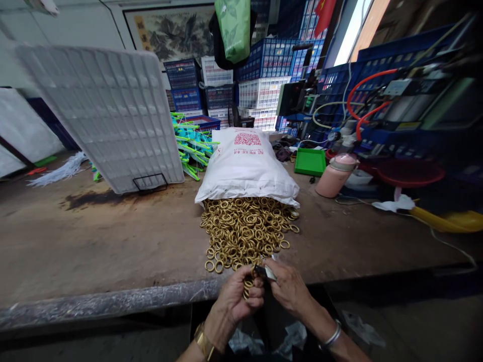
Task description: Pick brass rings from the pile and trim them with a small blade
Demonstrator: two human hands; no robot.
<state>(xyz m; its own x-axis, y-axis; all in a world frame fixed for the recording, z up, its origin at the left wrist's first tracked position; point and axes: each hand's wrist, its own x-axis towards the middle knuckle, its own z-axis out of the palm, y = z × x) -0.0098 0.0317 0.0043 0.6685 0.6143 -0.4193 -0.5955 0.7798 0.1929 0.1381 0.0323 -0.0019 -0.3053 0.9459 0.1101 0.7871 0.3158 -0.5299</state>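
A heap of gold-coloured metal rings (247,229) spills from the open mouth of a white sack (246,163) lying on the workbench. At the bench's front edge my left hand (237,296) is closed around a few of the gold rings (248,287). Touching it from the right, my right hand (289,286) pinches a small dark and white piece (265,272) against those rings. A watch sits on my left wrist and a bangle on my right.
The worn brown workbench (94,241) has a white gridded tray (101,110) leaning at the back left, green plastic parts (190,143), a green tray (310,161) and a pink bottle (335,176). Stacked crates and a machine with hoses stand behind and right.
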